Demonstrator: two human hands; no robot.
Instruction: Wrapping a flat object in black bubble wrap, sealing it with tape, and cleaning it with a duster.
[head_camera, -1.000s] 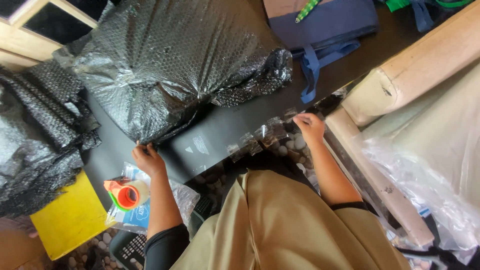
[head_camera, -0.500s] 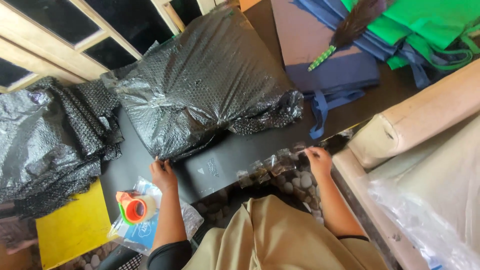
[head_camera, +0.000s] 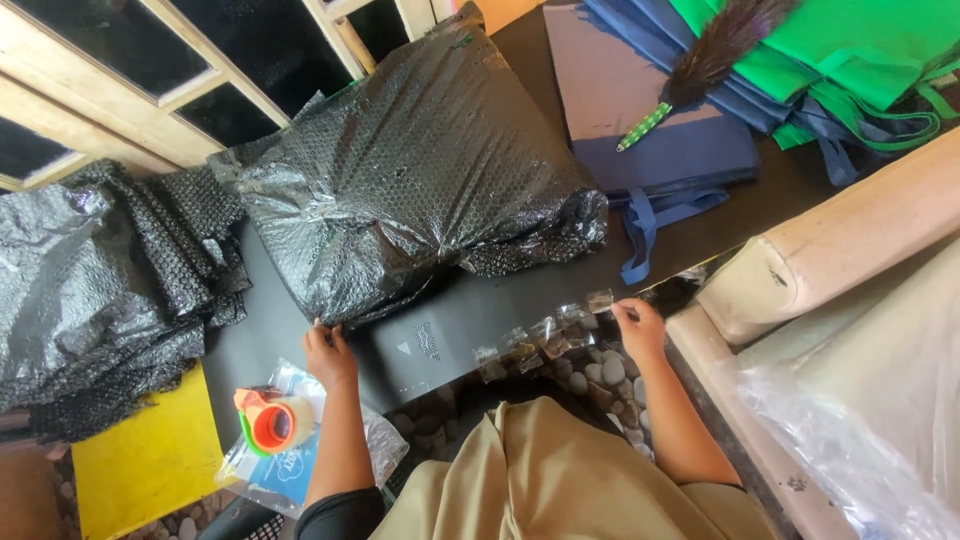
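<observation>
1. We take the black bubble-wrapped parcel (head_camera: 410, 180) as our landmark; it lies on the dark tabletop (head_camera: 480, 310) with its long axis running from its near-left corner up toward the window frames (head_camera: 150, 110).
2. Our left hand (head_camera: 328, 355) rests at the table's near edge, just below the parcel's near-left corner. Its fingers are curled, touching the loose wrap edge there; we cannot tell whether they actually pinch it.
3. Our right hand (head_camera: 638, 328) sits well to the right of the parcel's near side, fingers closed lightly on the end piece of a row of clear tape strips (head_camera: 545, 335) stuck along the table edge.
4. The parcel lies straight ahead of the left hand, which is the nearer of the two; the right hand is apart from it, with the tape strips between.
5. Left of the parcel lies a heap of more black bubble wrap (head_camera: 100, 280).
6. Below the left hand, an orange tape dispenser (head_camera: 275, 420) rests on a clear plastic packet (head_camera: 290, 460), beside a yellow sheet (head_camera: 140, 465).
7. Right of the parcel lie folded blue bags (head_camera: 670, 140), green bags (head_camera: 860, 50) and a feather duster (head_camera: 700, 70).
8. What the parcel holds is hidden by its wrap.
</observation>
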